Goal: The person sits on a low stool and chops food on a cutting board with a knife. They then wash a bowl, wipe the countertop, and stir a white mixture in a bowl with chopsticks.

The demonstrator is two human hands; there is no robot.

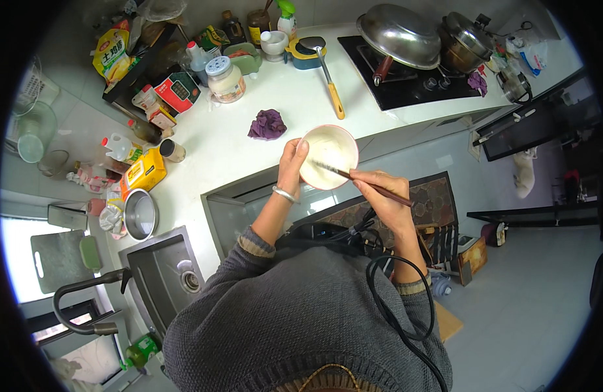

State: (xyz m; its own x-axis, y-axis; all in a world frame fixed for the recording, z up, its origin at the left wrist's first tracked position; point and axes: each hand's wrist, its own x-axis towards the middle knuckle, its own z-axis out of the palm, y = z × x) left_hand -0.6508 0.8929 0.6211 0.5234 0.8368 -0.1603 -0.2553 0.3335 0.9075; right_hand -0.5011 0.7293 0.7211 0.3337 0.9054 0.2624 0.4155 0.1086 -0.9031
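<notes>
My left hand (292,164) grips the side of a pale bowl (353,147) with a pinkish rim, its thumb over the edge. A white, creamy mixture (326,142) coats the inside. In my right hand (387,196) is the dark handle of a utensil (353,176). Its lighter, coated end dips into the mixture, and I cannot tell whether it is a fork or chopsticks. The bowl is held in the air, just off the counter's front edge. A crumpled purple cloth (267,124) lies on the counter beyond my left hand.
A spatula (334,93) with a yellow handle lies across the white counter (291,98). Behind it stand a lidded glass jar (225,81) and a mortar (274,45). To the right, a covered wok (401,36) sits on the black gas hob (404,93). At left are a metal basin (140,214) and the sink (159,274).
</notes>
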